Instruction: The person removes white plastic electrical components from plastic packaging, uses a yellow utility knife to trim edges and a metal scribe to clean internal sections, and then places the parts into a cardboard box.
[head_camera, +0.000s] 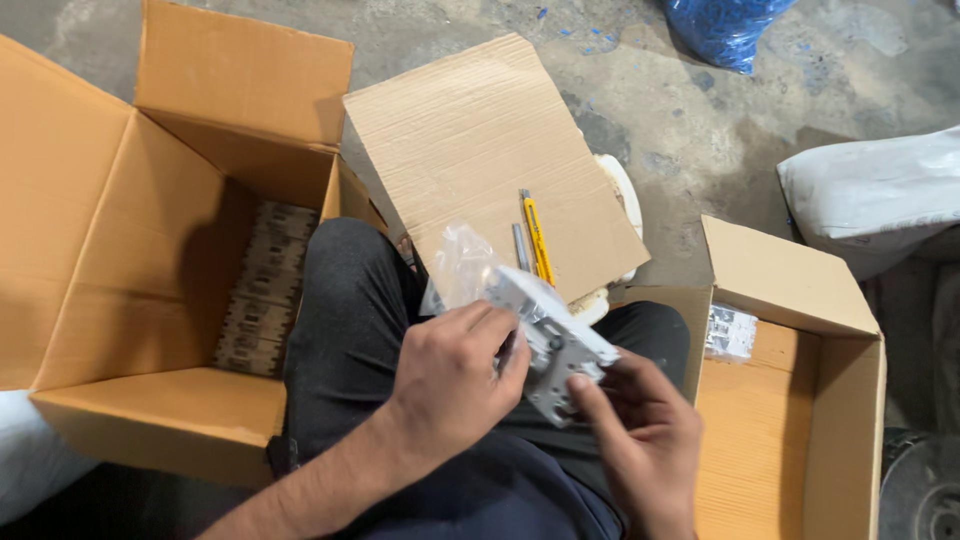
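Observation:
Both of my hands hold one small grey-white plastic part (556, 345) wrapped in a clear plastic bag (462, 266) over my lap. My left hand (452, 380) grips its left side with the fingers curled over the top. My right hand (640, 435) pinches its lower right edge with thumb and fingers. The loose end of the bag sticks up beyond my left hand. I sit with dark trousers, knees toward the boxes.
A large open cardboard box (130, 250) on the left holds stacked grey parts (262, 290). A smaller open box (800, 400) on the right holds one bagged part (730, 332). A cardboard sheet (470, 140) carries a yellow utility knife (538, 238). A blue bag (722, 28) and a white sack (870, 195) lie on the concrete floor.

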